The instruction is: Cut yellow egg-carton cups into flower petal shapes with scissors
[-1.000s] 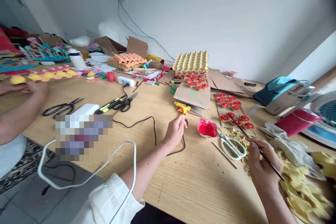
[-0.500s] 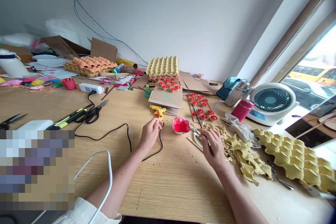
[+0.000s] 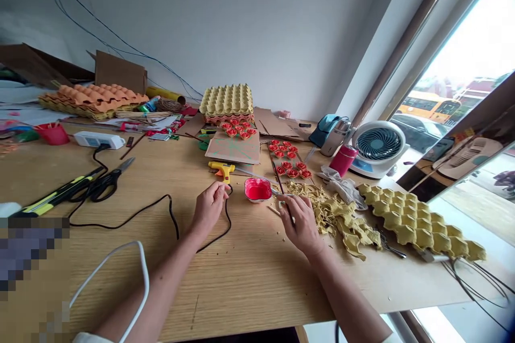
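No lettering, label, brand, number or sign can be read anywhere in this view. The pixelated patch (image 3: 30, 257) at the near left hides whatever it covers. The white power strip (image 3: 98, 140) at the far left and the small fan (image 3: 377, 146) at the far right show no legible marks.

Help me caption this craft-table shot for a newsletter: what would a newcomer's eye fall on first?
Probably the red paint dish at the middle of the wooden table, between the left hand by the black cord and the right hand holding a thin brush. Behind it lie rows of red paper roses; to the right, a yellow egg tray and white fan by the window.
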Available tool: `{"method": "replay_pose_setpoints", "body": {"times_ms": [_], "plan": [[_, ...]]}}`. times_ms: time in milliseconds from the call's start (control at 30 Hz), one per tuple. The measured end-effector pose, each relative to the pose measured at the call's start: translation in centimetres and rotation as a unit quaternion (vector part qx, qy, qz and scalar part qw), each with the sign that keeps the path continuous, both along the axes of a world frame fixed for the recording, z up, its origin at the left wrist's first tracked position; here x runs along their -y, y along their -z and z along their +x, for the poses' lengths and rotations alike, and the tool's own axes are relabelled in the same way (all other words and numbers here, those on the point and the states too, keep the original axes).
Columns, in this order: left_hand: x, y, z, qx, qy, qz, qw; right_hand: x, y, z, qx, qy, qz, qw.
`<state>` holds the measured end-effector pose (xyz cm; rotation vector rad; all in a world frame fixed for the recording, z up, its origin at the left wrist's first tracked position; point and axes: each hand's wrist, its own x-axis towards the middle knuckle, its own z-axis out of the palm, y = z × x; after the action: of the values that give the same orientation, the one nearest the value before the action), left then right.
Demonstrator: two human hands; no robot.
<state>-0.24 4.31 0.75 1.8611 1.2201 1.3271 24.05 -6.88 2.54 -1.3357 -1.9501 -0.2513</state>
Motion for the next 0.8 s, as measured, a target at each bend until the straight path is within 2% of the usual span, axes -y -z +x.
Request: {"method": "replay_pose_setpoints", "body": {"times_ms": [200, 333, 600, 800], "plan": [[0.1, -0.2, 0.0, -0.008, 0.001, 0.003, 1.000, -0.1, 0.1, -0.1, 0.004, 0.016, 0.006, 1.000], [0.0, -0.2, -0.1, -0.010, 0.001, 0.003, 1.000, 1.4, -0.1, 0.5, 0.012, 0.061, 0.015, 0.998], [0.0, -0.4, 0.1, -0.009, 0.006, -0.003, 1.000, 7.5, 1.7, 5.9, 0.000, 0.174, 0.004, 0.985], [-0.2, -0.2, -0.1, -0.010, 0.009, -0.007, 1.000, 8.7, 2.9, 8.1, 0.047, 0.230, -0.056, 0.970]]}}
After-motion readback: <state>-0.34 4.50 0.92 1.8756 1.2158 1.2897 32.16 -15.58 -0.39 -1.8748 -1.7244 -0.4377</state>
